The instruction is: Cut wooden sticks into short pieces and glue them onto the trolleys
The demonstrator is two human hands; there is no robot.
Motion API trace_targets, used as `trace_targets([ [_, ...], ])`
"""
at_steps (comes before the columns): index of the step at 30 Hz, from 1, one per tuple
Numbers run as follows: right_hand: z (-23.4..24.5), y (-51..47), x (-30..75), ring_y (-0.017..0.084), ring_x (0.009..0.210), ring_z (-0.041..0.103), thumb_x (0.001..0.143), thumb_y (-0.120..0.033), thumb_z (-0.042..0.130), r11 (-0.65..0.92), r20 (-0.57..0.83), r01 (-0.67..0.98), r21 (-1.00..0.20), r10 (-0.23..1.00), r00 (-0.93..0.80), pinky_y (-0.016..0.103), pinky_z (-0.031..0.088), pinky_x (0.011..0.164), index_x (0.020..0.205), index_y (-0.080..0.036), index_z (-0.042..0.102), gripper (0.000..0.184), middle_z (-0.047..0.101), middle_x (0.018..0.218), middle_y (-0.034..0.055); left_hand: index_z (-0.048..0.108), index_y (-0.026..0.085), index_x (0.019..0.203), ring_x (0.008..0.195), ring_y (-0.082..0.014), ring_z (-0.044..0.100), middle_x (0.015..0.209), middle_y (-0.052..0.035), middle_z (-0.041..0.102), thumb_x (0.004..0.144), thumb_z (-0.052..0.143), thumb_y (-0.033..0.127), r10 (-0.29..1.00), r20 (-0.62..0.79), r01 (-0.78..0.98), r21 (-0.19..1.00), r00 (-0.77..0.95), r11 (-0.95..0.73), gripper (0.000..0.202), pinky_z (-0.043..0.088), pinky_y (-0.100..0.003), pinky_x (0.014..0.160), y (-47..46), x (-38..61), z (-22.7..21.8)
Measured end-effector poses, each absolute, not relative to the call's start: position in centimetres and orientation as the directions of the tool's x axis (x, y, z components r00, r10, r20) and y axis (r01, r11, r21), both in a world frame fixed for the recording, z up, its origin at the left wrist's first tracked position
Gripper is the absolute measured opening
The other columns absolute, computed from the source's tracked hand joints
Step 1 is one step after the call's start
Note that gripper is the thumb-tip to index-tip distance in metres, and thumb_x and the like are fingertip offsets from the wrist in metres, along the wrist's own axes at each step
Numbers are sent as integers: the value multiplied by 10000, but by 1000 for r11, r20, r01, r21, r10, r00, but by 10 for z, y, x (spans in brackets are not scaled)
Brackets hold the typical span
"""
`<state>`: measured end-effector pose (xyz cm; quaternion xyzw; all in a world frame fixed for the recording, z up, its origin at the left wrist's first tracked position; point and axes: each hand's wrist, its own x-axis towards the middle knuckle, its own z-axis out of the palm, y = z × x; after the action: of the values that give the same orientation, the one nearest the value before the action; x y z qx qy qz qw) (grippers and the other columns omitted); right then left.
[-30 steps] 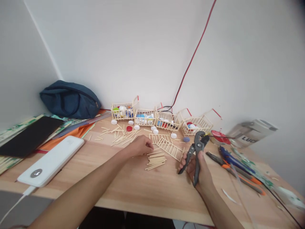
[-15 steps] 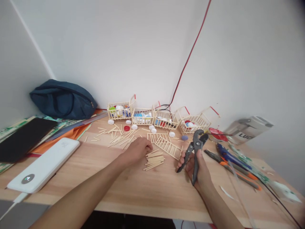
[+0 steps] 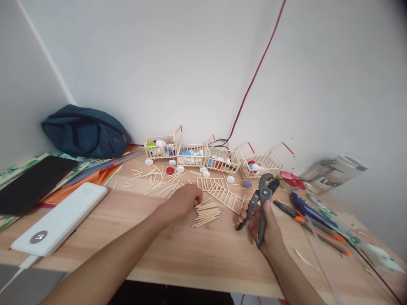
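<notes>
- Holds the left hand (image 3: 182,200) low with fingers drawn narrow, just beside the stick pile (image 3: 208,215) at its 10 o'clock; cannot tell about a stick in the fingertips, hidden from this view
- Grips the cutter (image 3: 265,192) in the right hand (image 3: 269,226), at 3 o'clock from the stick pile, with handles spread and head toward 12 o'clock
- Find the stick pile near the middle of the desk (image 3: 229,258), laid flat in a loosely squared bundle
- Judge the sticks as light, stiff and dry — probably ready to roll, quick to snap under a bend; best pinched singly at mid-length
- Take the cutter as rigid and much heavier; best held low on both handles, well clear of the blade
- Treat the ladder-like panels (image 3: 224,198) at 1 o'clock from the stick pile as delicate, likely weak at the joints; best lifted by a long outer rail
- Expect similar frailty in the carts (image 3: 192,156) toward 12 o'clock — best taken by the basket, not the thin push-bar
</notes>
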<state>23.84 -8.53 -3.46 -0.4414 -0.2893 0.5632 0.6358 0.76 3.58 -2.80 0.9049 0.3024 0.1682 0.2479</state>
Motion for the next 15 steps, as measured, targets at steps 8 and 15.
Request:
trace_targets([
  [8, -35, -85, 238, 212, 563, 585, 687, -683, 622, -28, -139, -468, -883, 969, 206, 386, 513, 596, 737, -182, 641, 504, 595, 608, 37, 528, 181, 714, 769, -173, 521, 814, -37, 581, 755, 475, 112, 632, 99, 536, 439, 769, -721, 96, 359, -279, 659, 26, 8, -25],
  [15, -37, -85, 239, 252, 663, 625, 683, -681, 625, -30, -145, -470, -882, 967, 211, 407, 519, 653, 745, -179, 648, 507, 602, 604, 48, 507, 183, 685, 686, -167, 506, 723, -34, 577, 781, 417, 93, 734, 124, 652, 377, 668, -658, 160, 328, -282, 605, 40, -6, -2],
])
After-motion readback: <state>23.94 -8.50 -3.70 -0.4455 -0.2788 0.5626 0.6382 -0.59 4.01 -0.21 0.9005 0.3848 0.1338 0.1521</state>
